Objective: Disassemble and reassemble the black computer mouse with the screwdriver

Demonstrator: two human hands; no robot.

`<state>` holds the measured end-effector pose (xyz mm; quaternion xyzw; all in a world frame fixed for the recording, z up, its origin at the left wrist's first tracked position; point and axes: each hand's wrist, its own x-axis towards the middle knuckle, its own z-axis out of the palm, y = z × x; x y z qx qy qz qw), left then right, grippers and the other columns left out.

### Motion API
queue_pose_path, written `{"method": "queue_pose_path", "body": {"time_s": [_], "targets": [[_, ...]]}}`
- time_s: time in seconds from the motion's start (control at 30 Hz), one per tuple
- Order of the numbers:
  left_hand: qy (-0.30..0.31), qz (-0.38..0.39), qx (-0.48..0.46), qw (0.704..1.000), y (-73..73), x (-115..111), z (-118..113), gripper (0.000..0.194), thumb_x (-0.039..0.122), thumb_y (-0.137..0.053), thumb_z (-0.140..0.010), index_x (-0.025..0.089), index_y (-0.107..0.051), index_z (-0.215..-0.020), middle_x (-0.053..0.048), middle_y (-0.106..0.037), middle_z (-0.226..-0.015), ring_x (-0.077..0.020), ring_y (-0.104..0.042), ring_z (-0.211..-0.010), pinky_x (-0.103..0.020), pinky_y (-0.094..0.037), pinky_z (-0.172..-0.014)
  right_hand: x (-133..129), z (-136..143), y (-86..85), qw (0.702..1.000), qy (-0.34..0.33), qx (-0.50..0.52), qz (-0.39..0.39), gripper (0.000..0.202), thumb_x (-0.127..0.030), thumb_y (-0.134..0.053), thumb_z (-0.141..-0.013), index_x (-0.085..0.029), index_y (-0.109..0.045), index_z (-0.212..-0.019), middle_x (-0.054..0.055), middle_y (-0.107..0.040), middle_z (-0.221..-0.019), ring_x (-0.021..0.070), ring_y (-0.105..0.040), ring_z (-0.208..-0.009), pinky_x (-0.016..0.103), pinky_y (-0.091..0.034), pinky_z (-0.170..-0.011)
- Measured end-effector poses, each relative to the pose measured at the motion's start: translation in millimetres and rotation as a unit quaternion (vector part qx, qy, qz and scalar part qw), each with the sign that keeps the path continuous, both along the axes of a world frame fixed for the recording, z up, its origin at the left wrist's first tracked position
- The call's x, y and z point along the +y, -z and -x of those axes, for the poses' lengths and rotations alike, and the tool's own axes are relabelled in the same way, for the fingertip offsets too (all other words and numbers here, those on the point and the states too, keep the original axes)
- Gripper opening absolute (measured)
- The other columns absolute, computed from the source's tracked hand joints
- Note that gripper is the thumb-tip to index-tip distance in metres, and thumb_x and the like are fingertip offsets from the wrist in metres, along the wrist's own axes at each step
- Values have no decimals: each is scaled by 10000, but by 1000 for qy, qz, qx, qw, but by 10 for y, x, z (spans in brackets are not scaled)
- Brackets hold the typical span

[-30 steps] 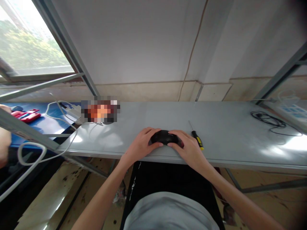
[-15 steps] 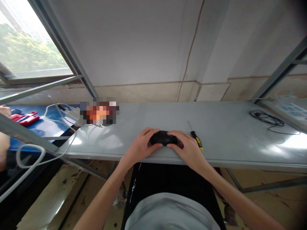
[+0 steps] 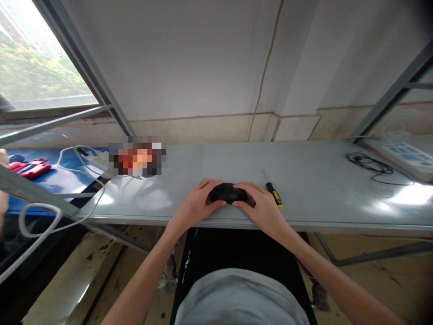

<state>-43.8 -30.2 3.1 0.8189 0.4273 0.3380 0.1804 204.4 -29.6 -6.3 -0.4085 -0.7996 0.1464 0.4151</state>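
Observation:
A black computer mouse (image 3: 227,193) lies near the front edge of a grey metal table (image 3: 318,180). My left hand (image 3: 197,205) grips its left end and my right hand (image 3: 260,207) grips its right end, fingers curled over the top. A small screwdriver (image 3: 272,192) with a yellow and black handle lies on the table just right of my right hand, its thin shaft pointing away from me.
A black coiled cable (image 3: 370,163) lies at the far right, beside a white power strip (image 3: 404,155). A white cable (image 3: 72,180) loops off the table's left end. A blue surface (image 3: 50,176) at the left carries red tools (image 3: 29,167). Another person's hand shows at the left edge.
Both hands stay on the mouse. The view has shifted slightly, so everything sits a little further left and higher in the frame.

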Motion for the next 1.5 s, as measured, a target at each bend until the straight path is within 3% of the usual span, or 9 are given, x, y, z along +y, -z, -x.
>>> {"method": "queue_pose_path", "body": {"time_s": [0.3,0.47,0.63,0.73,0.87,1.07,1.2,1.37,1.5], "targets": [[11,-20,-31,999,-4,3,6,441,359,-764,-990,250,-633,-1397,-97,-691,-1332,-265,-672,-1239,-458,-537,-1141,-31,15,-31,1000,15,-8,-9,274,-294,-751,-956,-252,-720,-1225,97,-777,-1197,316,-723,-1160,487,-581,-1055],[24,-23,-62,998,-61,89,-6,425,364,-778,-979,249,-659,-1371,-98,-711,-1317,-267,-674,-1228,-448,-571,-1083,-38,5,-204,999,12,-29,0,345,-269,-735,-962,-240,-683,-1302,103,-752,-1250,290,-741,-1110,452,-601,-1020],[74,-3,-85,994,-241,329,-97,459,354,-830,-932,235,-690,-1353,-105,-716,-1319,-272,-681,-1219,-447,-577,-1069,116,-173,-516,996,-5,-88,-6,431,-229,-766,-908,-243,-679,-1330,98,-750,-1259,294,-736,-1088,468,-596,-995],[131,22,-79,988,-356,525,-199,447,330,-866,-891,223,-725,-1302,-103,-735,-1278,-270,-700,-1177,-434,-582,-1046,259,-363,-686,985,-64,-158,21,480,-274,-816,-867,-217,-694,-1328,108,-758,-1214,297,-733,-1054,452,-597,-953],[152,43,-40,987,-439,818,-371,471,300,-902,-835,230,-751,-1275,-92,-741,-1267,-278,-703,-1171,-438,-575,-1048,445,-578,-808,979,-68,-184,59,470,-349,-823,-847,-215,-720,-1285,90,-778,-1151,280,-742,-957,410,-591,-865],[132,112,-60,983,-412,1277,-574,603,268,-928,-767,221,-723,-1332,-130,-652,-1380,-263,-734,-1108,-428,-596,-995,652,-612,-799,971,24,-217,98,464,-447,-819,-849,-230,-740,-1251,50,-795,-983,256,-733,-836,360,-538,-778],[111,169,-49,978,-338,1471,-629,605,237,-926,-742,183,-723,-1309,-130,-690,-1276,-242,-754,-1009,-403,-594,-933,730,-507,-711,951,87,-283,92,449,-484,-773,-902,-228,-727,-1268,69,-795,-1002,268,-738,-873,355,-503,-783],[102,174,-41,979,-221,1533,-704,479,107,-864,-738,156,-747,-1200,-72,-761,-1054,-195,-746,-914,-373,-587,-923,755,-397,-602,933,119,-327,96,444,-491,-731,-939,-209,-695,-1280,146,-771,-1147,341,-731,-1015,367,-472,-748],[109,166,-44,979,-198,1472,-767,390,16,-799,-741,135,-757,-1110,-86,-795,-1089,-196,-757,-983,-366,-580,-986,721,-356,-581,921,141,-348,103,505,-545,-740,-938,-207,-666,-1305,166,-752,-1206,376,-723,-1066,364,-447,-711]]}}
